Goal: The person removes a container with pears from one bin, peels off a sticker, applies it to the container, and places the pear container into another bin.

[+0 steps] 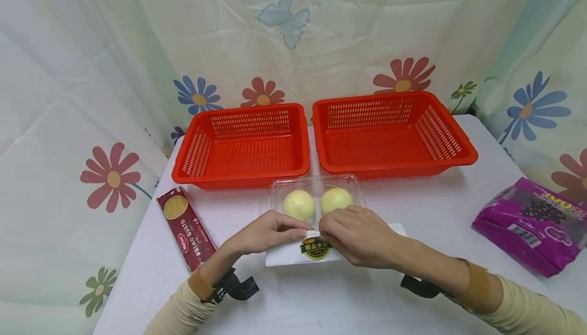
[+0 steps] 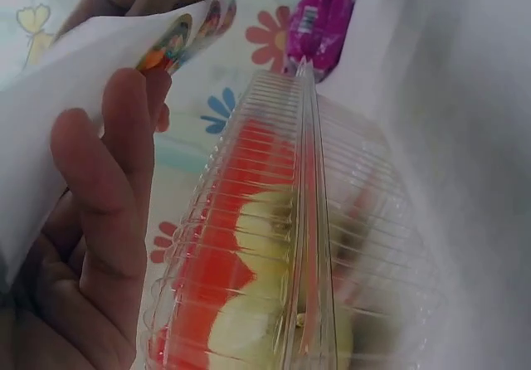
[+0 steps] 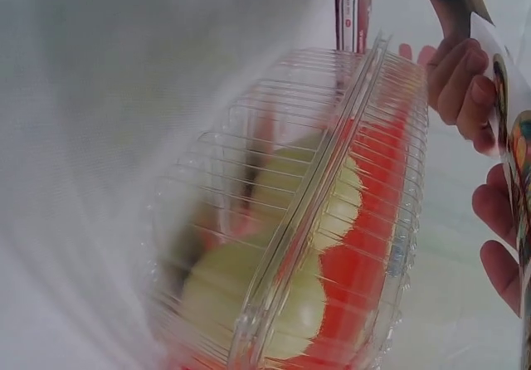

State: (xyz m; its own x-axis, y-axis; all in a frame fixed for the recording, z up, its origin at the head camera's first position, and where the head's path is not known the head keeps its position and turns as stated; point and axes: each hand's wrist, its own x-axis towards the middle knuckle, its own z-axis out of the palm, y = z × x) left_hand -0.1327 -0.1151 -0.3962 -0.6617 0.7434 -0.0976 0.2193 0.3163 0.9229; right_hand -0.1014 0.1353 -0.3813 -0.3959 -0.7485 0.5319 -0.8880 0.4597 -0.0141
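Both hands are at a white sheet of stickers [image 1: 285, 256] with a round black-and-gold label [image 1: 316, 248] on its face. My left hand [image 1: 274, 233] pinches the sheet, thumb on the front and fingers behind. On the other side of the label, my right hand [image 1: 362, 235] grips the sheet with curled fingers; its fingertips are partly hidden in the head view. Just beyond the sheet stands a closed clear plastic clamshell box [image 3: 290, 221]. Inside it are two pale yellow-green round fruits, a left one [image 1: 298, 205] and a right one [image 1: 336, 200].
Two red plastic baskets, a left one [image 1: 249, 179] and a right one [image 1: 394, 167], stand side by side behind the box. A dark red spaghetti pack [image 1: 188, 230] lies at the left. A purple bag [image 1: 534, 225] lies at the right edge. A flowered curtain hangs behind.
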